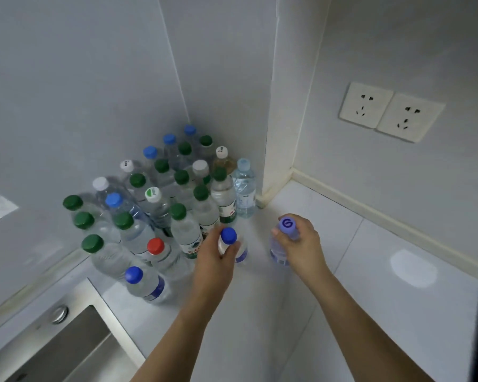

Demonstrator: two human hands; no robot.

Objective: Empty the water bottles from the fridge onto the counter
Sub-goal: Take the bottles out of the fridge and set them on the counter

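Two more bottles going down on the white table (342, 285).

My left hand (218, 255) grips the dark-blue-capped clear plastic bottle (233, 244); my right hand (301, 241) grips the pale-purple-capped clear bottle (283, 244). I'd set both flat, at 4 o'clock of the standing bunch of bottles (160, 205), then let go.

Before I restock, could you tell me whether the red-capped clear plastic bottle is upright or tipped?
Upright: the red-capped clear plastic bottle stands among the others, cap uppermost.

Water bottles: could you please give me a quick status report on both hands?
Left hand grips the blue-capped bottle by its neck. Right hand grips the lilac-capped bottle. Both upright at the counter, beside the bottle cluster. Nothing in the way.
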